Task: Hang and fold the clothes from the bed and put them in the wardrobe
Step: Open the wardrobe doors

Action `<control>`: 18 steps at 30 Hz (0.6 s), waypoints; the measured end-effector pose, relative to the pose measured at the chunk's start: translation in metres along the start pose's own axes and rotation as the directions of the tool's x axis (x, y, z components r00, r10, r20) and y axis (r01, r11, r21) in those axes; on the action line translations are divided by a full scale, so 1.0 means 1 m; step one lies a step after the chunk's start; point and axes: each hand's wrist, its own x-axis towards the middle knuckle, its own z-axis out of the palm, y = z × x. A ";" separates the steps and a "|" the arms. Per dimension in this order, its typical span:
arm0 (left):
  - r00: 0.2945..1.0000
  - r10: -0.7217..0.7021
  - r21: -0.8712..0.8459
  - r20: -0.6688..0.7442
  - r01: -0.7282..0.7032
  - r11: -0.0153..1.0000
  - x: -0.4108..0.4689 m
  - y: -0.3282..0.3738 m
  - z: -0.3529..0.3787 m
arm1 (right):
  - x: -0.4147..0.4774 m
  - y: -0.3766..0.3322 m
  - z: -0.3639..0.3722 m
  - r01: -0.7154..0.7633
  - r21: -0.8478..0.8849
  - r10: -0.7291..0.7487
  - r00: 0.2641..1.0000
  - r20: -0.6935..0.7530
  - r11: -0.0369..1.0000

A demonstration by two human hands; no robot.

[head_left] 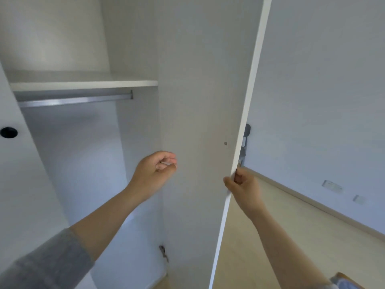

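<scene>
Pale wood floor (270,236) at right; baseboard (325,208) along white wall (323,80); two wall plates (331,186) low on wall.

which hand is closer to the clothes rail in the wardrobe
Left. The left hand is below and to the right of the clothes rail; the right hand is farther right, gripping the edge of the wardrobe door.

I am looking into the open wardrobe (68,163), where a metal rail (73,100) is running just under a white shelf (83,84). My right hand (243,188) is gripping the edge of the door (198,101). My left hand (154,172) is hovering with curled fingers beside the door's inner face; if it is pinching something, I cannot tell.
</scene>
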 end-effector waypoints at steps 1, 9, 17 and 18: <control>1.000 -0.001 0.002 0.014 0.001 1.000 0.001 0.002 0.007 | 0.007 0.003 -0.008 -0.003 -0.009 0.003 0.999 -0.035 1.000; 0.997 0.003 -0.016 0.075 -0.002 1.000 0.011 0.004 0.044 | 0.043 0.019 -0.038 0.010 -0.028 -0.012 0.996 -0.087 1.000; 0.997 -0.012 -0.006 0.071 0.012 1.000 0.016 -0.005 0.055 | 0.031 0.016 -0.025 0.015 -0.119 -0.038 0.981 -0.192 0.993; 0.998 -0.008 -0.006 0.070 0.008 1.000 0.016 -0.006 0.056 | 0.026 0.016 -0.023 0.020 -0.169 -0.063 0.964 -0.257 0.985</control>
